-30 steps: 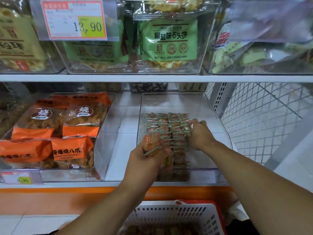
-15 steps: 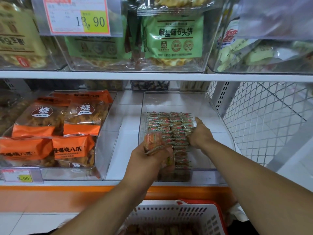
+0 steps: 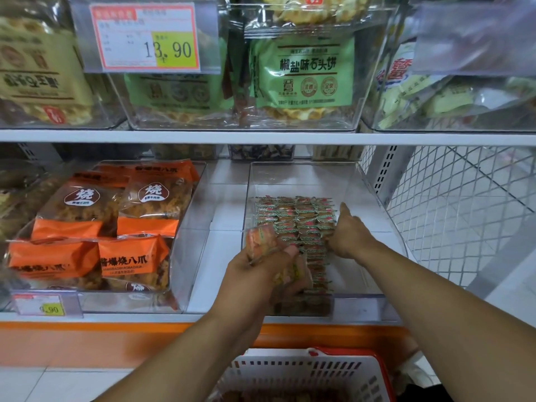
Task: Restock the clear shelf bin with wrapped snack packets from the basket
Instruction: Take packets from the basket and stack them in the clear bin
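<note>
A clear shelf bin (image 3: 374,198) stands on the lower shelf and holds neat rows of small wrapped snack packets (image 3: 293,219) along its left half. My left hand (image 3: 258,274) is over the bin's front left corner, shut on a bunch of the same packets (image 3: 261,240). My right hand (image 3: 348,233) rests against the right side of the rows, index finger stretched forward, holding nothing that I can see. The white basket with a red rim (image 3: 307,375) sits below the shelf, with more packets dimly visible inside.
Left of the bin, another clear bin (image 3: 185,256) holds orange snack bags (image 3: 133,256). The upper shelf (image 3: 261,137) carries bins of green and beige bags and a 13.90 price tag (image 3: 145,36). A white wire mesh panel (image 3: 464,213) closes the right side.
My right hand has slid a little along the right edge of the packet rows and stretched out its index finger. My left hand stays put with its bunch of packets.
</note>
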Motion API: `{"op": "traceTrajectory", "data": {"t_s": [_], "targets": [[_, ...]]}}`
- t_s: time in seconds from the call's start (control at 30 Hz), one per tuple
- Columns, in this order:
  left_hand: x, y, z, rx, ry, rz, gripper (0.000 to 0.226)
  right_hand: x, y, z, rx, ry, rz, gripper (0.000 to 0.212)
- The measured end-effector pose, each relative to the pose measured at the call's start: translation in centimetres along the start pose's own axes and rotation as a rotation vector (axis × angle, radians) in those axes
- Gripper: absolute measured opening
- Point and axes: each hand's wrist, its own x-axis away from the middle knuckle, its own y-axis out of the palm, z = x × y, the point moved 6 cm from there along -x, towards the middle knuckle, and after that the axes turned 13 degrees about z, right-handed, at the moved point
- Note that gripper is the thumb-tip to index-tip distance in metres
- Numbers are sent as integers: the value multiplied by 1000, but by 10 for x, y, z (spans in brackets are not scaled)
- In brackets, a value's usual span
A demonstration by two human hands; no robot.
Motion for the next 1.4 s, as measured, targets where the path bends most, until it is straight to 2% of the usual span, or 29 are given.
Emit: {"op": "traceTrajectory", "data": {"t_s": [0.07, 0.13, 0.17, 0.2, 0.27, 0.3, 0.33, 0.4, 0.47, 0.57, 0.67, 0.77, 0.83, 0.9, 1.0, 1.1, 1.13, 1.23, 1.3, 1.4], "targets": [[0, 0, 7, 101, -15, -12, 36, 11, -24, -20, 85, -162, 131, 89], [-3, -2, 15, 141, 23, -24, 32, 29, -48, -41, -51, -279, 218, 64], [-4, -3, 19, 147, 49, -35, 24, 40, -55, -47, -262, -247, 145, 47], [-4, -4, 23, 152, 67, -43, 18, 56, -55, -52, -491, -164, -28, 36], [-2, -6, 31, 164, 82, -33, 21, 91, -44, -63, -750, -58, -456, 46], [-1, -6, 34, 163, 88, -18, 29, 107, -41, -69, -784, -81, -586, 48], [1, -6, 37, 149, 95, 0, 38, 119, -40, -74, -816, -113, -637, 49], [6, -6, 40, 106, 132, 39, 47, 129, -36, -77, -859, -128, -556, 65], [9, -6, 42, 69, 181, 56, 44, 133, -34, -78, -851, -123, -411, 78], [13, -7, 45, 21, 205, 54, 41, 138, -34, -78, -834, -183, -269, 67], [14, -6, 47, -17, 204, 57, 43, 141, -30, -78, -865, -154, -235, 56], [11, -8, 50, -52, 246, 36, 46, 137, -22, -77, -923, -41, -284, 49], [11, -8, 53, -3, 223, -13, 45, 133, -21, -76, -986, 47, -357, 54], [9, -14, 57, 100, 193, -22, 59, 129, -27, -76, -1006, 56, -386, 55], [8, -22, 65, 125, 211, 29, 54, 124, -40, -77, -1038, 12, -415, 51], [8, -26, 72, 22, 283, 57, 29, 117, -56, -78, -1086, -62, -484, 49], [8, -28, 75, -16, 329, 66, 27, 116, -61, -77, -1109, -68, -536, 48], [9, -40, 82, -183, 509, 172, 44, 115, -70, -75, -1150, -85, -667, 42], [10, -43, 85, -263, 577, 213, 44, 115, -69, -71, -1116, -93, -673, 45], [11, -38, 83, -330, 613, 169, 44, 116, -63, -67, -1053, -87, -644, 55]]}}
